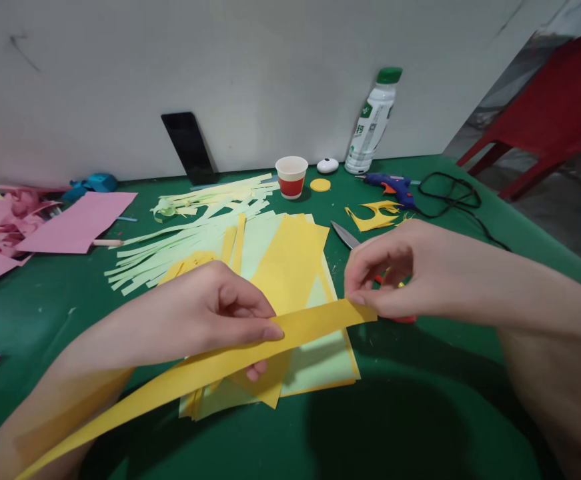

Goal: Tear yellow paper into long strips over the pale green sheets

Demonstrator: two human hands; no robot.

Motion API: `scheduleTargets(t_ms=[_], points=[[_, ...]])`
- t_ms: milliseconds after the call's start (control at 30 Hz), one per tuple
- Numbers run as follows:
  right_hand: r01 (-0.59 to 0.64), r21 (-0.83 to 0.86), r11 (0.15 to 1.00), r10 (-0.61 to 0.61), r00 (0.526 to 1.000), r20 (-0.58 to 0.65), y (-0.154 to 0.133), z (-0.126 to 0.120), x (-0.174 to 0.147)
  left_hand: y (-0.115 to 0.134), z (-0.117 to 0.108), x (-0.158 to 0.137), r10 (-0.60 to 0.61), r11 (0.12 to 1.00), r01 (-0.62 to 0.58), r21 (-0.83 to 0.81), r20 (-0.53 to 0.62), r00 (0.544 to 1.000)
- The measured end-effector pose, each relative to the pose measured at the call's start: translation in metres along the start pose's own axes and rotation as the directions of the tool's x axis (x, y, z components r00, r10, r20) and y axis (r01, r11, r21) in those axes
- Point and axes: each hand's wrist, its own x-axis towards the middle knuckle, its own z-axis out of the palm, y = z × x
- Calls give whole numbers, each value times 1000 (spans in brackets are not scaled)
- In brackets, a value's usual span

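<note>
A long yellow paper strip (315,325) runs from the lower left up to the middle right, held above the table. My left hand (220,310) pinches it near its middle, thumb on top. Close to the strip's right end, my right hand (383,273) grips it between thumb and fingers. Beneath lie yellow paper sheets (290,253) and light green paper (315,370), stacked at angles. Scissors (343,235) rest behind my right hand, which covers much of their red handles. Light green cut strips (145,260) fan out to the left of the stack.
Along the white wall stand a phone (189,147), a paper cup (291,179) and a bottle (373,123). A blue glue gun (390,189) with a black cord lies at right, near yellow scraps (375,217). Pink paper (77,223) covers the left. A red chair (545,113) is beyond the table.
</note>
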Motion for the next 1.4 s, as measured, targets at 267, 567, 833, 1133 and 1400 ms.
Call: scheduleTargets(t_ms=[267, 567, 833, 1133, 1400], points=[[-87, -125, 988, 67, 986, -152, 18, -22, -5, -7, -3, -4, 19, 999, -18, 38, -31, 999], [197, -8, 980, -194, 963, -189, -8, 27, 2, -4, 7, 5, -10, 985, 15, 174, -31, 999], [196, 69, 978, -187, 976, -115, -3, 42, 15, -20, 14, 13, 66, 985, -61, 159, -31, 997], [120, 33, 992, -120, 992, 27, -7, 40, 14, -13, 16, 13, 138, 974, -130, 185, -33, 990], [110, 17, 994, -111, 988, 107, -1, 27, 9, -11, 7, 10, 100, 988, -105, 112, 48, 994]])
